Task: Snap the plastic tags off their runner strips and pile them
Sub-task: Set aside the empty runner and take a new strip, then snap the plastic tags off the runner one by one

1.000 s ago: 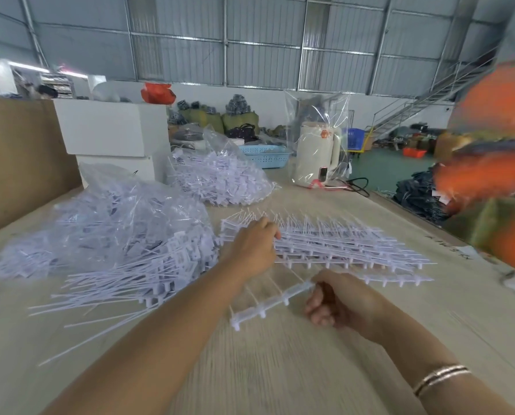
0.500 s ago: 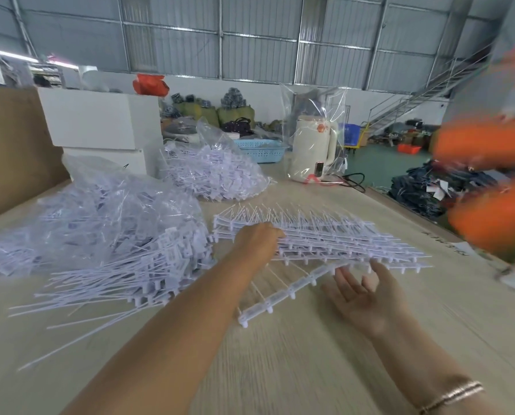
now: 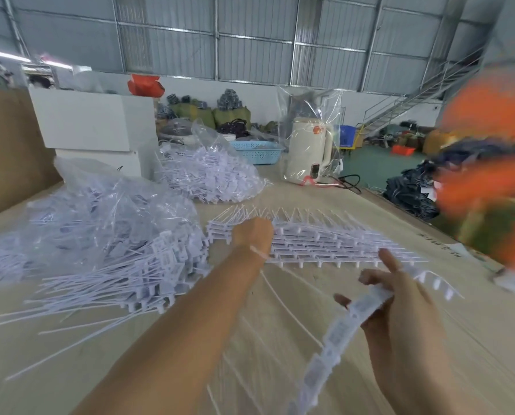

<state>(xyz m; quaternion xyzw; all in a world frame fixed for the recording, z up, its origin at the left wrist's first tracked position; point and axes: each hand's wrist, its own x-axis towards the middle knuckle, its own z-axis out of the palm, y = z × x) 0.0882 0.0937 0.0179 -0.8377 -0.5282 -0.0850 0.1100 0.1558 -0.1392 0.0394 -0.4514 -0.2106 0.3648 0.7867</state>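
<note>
Right hand [image 3: 400, 298] grips a tag strip [image 3: 334, 336] above the desk [image 3: 475, 339]; left hand [image 3: 254, 235] rests on the strip stack [image 3: 325, 244], its fingers hidden.

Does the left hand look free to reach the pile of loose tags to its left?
Probably yes. The left hand rests on the stack of runner strips, close beside the pile of loose tags, with nothing between them. Whether it holds anything is hidden.
</note>
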